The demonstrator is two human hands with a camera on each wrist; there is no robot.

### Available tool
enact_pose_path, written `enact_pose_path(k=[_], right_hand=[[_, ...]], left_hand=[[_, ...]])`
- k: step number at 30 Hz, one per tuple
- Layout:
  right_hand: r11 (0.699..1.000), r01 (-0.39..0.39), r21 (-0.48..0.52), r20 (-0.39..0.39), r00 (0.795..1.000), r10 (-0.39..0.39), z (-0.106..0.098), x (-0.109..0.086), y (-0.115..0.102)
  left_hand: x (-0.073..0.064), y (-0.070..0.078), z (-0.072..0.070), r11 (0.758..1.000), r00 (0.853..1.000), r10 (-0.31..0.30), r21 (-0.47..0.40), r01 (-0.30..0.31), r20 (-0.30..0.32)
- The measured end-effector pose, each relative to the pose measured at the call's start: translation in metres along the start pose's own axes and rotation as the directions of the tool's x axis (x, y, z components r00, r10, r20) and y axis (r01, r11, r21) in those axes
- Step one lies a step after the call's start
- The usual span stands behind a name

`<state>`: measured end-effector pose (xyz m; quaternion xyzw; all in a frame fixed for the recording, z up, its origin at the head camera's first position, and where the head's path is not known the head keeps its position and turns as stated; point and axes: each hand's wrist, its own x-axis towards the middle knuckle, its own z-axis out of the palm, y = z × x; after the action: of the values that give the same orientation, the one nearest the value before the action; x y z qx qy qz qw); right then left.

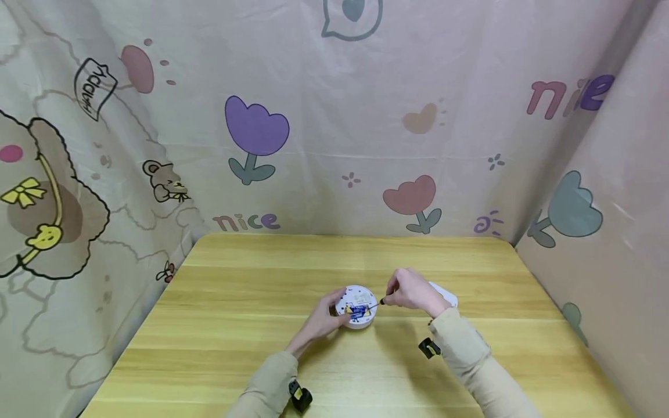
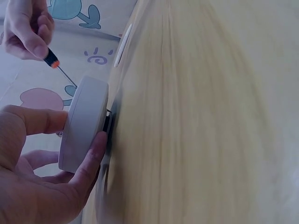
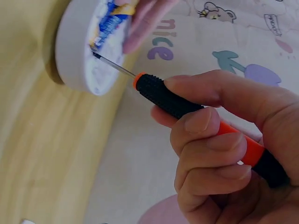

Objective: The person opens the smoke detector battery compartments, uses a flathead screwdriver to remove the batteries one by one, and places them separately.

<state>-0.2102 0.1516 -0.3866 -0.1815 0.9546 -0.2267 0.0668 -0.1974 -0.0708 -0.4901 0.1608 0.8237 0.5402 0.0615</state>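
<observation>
A round white battery-powered device (image 1: pixel 358 325) is in my left hand (image 1: pixel 325 321), gripped around its rim with thumb and fingers. Its open side faces up and shows blue batteries (image 3: pixel 108 29) in a compartment. In the left wrist view, the device is tilted and fingers reach its underside. My right hand (image 1: pixel 411 289) holds a screwdriver (image 3: pixel 170 99) with a black and orange handle. In the right wrist view, the screwdriver's tip meets the device at the end of a battery; whether it touches the battery itself I cannot tell.
Behind my right wrist, a flat white piece (image 1: pixel 444 294) lies on the wooden table (image 1: pixel 251 290). Printed curtains (image 1: pixel 324 116) enclose the table at the back and both sides. Black wrist-worn devices (image 1: pixel 300 397) show at both sleeves.
</observation>
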Motion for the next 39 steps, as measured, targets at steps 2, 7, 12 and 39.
enact_pose_path(k=[2,7,12,39], right_hand=[[1.0,-0.008,-0.021,-0.017,1.0,0.007,-0.003,-0.002,-0.002],[0.998,0.008,-0.067,-0.035,0.999,-0.01,-0.005,-0.005,-0.006],[0.997,0.024,-0.072,-0.052,0.998,-0.028,-0.002,-0.006,-0.007],[0.906,-0.06,0.419,0.114,0.993,0.013,0.007,0.001,0.04]], left_hand=[[0.001,0.0,0.0,1.0,1.0,0.002,-0.007,-0.002,-0.01],[0.002,0.0,0.0,1.0,1.0,0.005,0.021,-0.004,-0.022],[0.002,-0.001,0.001,1.0,1.0,0.005,0.03,-0.004,-0.029],[0.003,-0.001,0.002,0.999,0.999,-0.012,0.035,0.014,-0.048]])
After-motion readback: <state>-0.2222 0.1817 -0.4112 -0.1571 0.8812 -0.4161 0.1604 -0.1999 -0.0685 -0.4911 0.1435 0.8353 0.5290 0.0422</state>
